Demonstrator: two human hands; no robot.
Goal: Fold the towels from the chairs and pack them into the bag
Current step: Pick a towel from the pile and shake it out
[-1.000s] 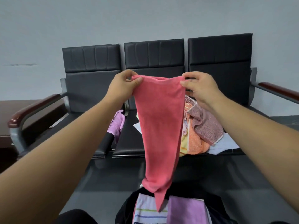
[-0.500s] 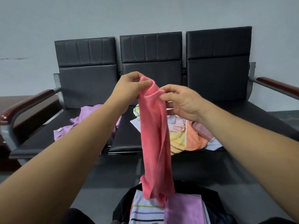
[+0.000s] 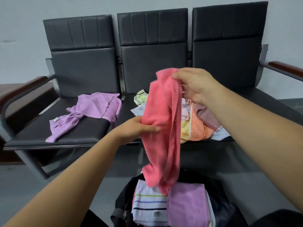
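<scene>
purple towel (image 3: 91, 112): crumpled, spread across seat of left chair (image 3: 82, 63).
left hand (image 3: 139, 128): clamped on pink towel at mid-length, thumb across its front.
pink towel (image 3: 162, 128): hangs bunched in air between both hands, lower end over bag opening.
bag (image 3: 120, 200): black, open, on floor; folded striped towel (image 3: 149, 203) and folded lilac towel (image 3: 186, 205) side by side inside.
right hand (image 3: 195, 86): fingers curled, pinching pink towel's top end.
towel pile (image 3: 196, 126): mixed colours, heaped on middle seat behind pink towel.

The pink towel (image 3: 161, 122) is held up by both hands, right hand (image 3: 195, 86) on top, left hand (image 3: 139, 130) at its middle; the bag (image 3: 121, 208) is seen below.
</scene>
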